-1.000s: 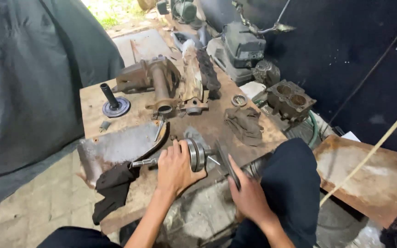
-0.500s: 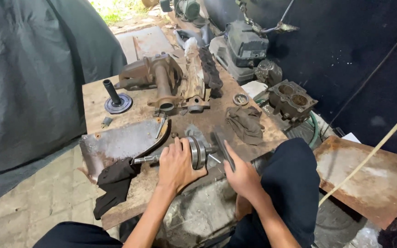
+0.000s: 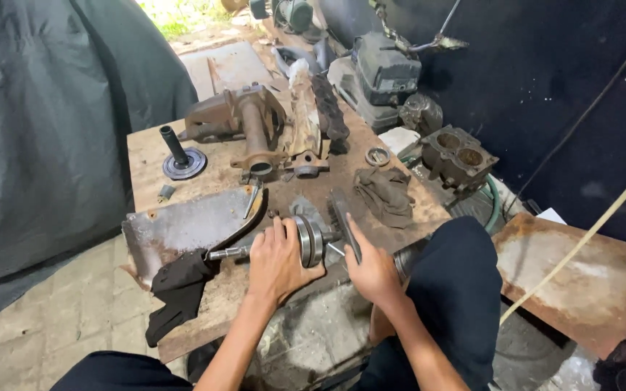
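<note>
1. Two hands work at the near edge of the rusty table [image 3: 146,145].
2. Rusted sheet-metal plate [image 3: 182,228] lies left of your work; no packages, labels or signs visible.
3. Your left hand [image 3: 275,261] is closed around the shaft with bearing [image 3: 306,241], pinning it flat.
4. Your right hand [image 3: 372,269] pinches a dark flat tool [image 3: 345,224], its tip by the bearing.
5. Step, judged: working the bearing on the shaft. The next move calls for a firm left grip and a square contact.

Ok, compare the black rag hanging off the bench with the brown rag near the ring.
The black rag droops over the workbench edge, left of the left hand; the brown rag lies wholly on top, beyond the right hand. Black looks longer, brown bunched. Both are crumpled cloth, untouched.
</note>
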